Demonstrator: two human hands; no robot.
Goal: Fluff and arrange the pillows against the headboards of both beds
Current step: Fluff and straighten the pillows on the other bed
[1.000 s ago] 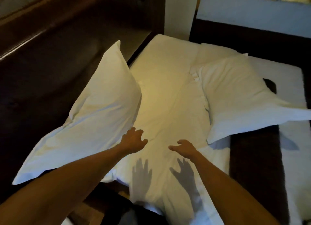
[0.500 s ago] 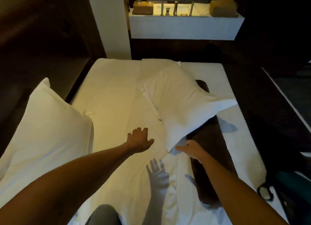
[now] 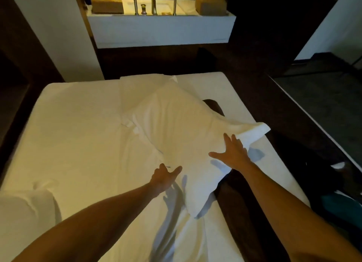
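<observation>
A white pillow (image 3: 176, 128) lies slanted across the middle of the white bed (image 3: 78, 124), partly over a dark runner (image 3: 213, 107). My right hand (image 3: 233, 154) rests flat on the pillow's near right side, fingers spread. My left hand (image 3: 164, 178) hovers at the pillow's near left edge, fingers apart, holding nothing. A second white pillow (image 3: 25, 216) shows only as a corner at the lower left.
Past the bed's far edge stand a white pillar (image 3: 58, 32) and a lit white counter (image 3: 162, 30) with taps and boxes. Dark floor runs along the bed's right side, with a teal object (image 3: 340, 205) at the lower right.
The view swung right and the left pillow slid almost out of frame. My right hand moved from the pillow's near tip onto its right side; my left hand came up to its left edge.
</observation>
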